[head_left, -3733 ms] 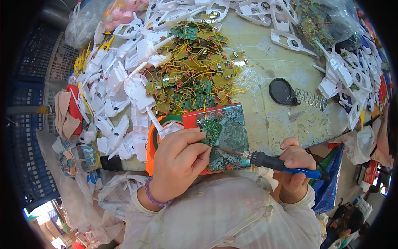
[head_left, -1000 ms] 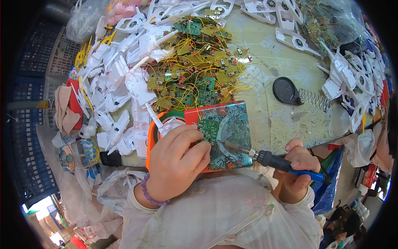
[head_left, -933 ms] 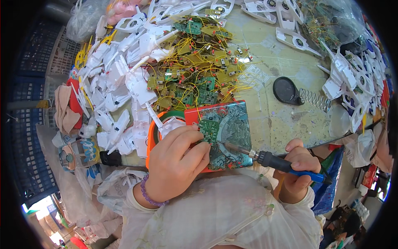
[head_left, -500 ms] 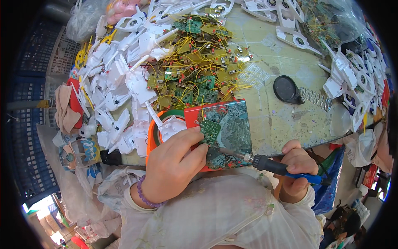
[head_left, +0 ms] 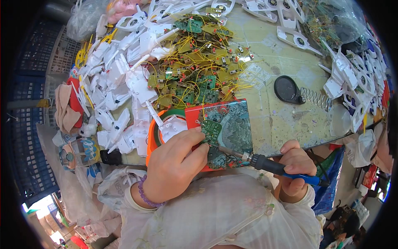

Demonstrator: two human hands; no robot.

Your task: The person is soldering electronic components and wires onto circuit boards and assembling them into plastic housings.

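Observation:
A small green circuit board (head_left: 211, 131) lies on a red-edged box or booklet with a dark patterned cover (head_left: 236, 124). My left hand (head_left: 176, 159) is closed at the board's lower left edge, finger and thumb pinching there; the exact grip is partly hidden. In my right hand (head_left: 296, 164) is a soldering iron (head_left: 269, 164) with a black and blue handle. Its metal tip points left and meets the lower edge of the board, beside my left thumb. Just behind my left fingers, a white plastic shell (head_left: 172, 128) rests over an orange ring-shaped roll (head_left: 151, 141).
Wired boards (head_left: 199, 62) are heaped beyond the cover. White plastic shells (head_left: 120, 74) pile up at left, and more shells (head_left: 358, 79) at right. A black round-ended soldering stand (head_left: 286, 89) with a coil spring (head_left: 316, 98) sits on the table (head_left: 269, 128), right of the cover.
The soldering iron and right hand have shifted very slightly left. My left hand and the board have moved a touch to the right; the grips look the same.

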